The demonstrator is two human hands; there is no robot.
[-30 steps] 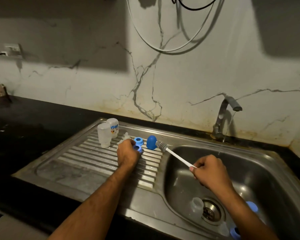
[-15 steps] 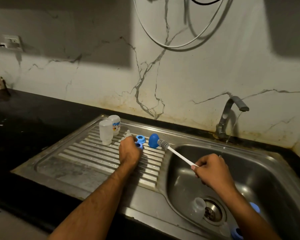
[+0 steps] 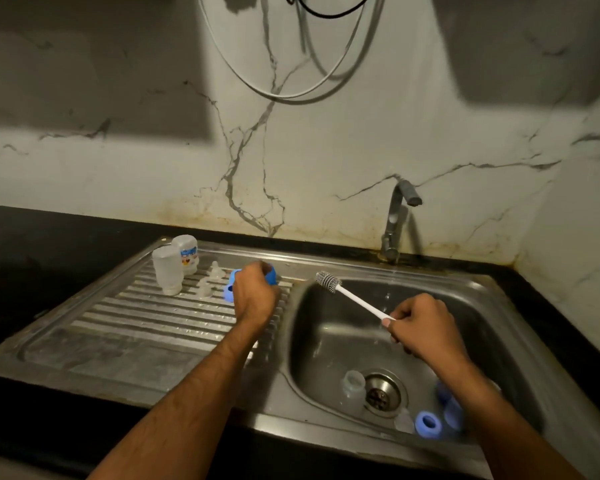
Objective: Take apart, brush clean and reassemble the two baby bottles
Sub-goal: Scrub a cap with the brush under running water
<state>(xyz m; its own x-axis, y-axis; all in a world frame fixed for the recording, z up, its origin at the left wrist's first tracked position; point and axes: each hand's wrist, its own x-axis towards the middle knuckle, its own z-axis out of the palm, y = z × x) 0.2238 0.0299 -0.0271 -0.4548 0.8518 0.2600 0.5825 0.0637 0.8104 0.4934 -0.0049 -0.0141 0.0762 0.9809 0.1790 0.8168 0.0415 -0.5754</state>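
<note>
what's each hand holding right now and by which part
Right hand grips the bottle brush by its handle's end. Left hand grips a blue cap; where is hidden.

two bottle bodies [image 3: 174, 266] inverted on drainboard | third bottle [image 3: 353, 392] lying in basin

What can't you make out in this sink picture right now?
Head view only:
- Blue cap: mostly covered by the left hand.
- Brush handle end: hidden inside the right hand.
- Blue parts in the basin: dim, partly behind the right forearm.
- Bottle print: too small to read.
</note>
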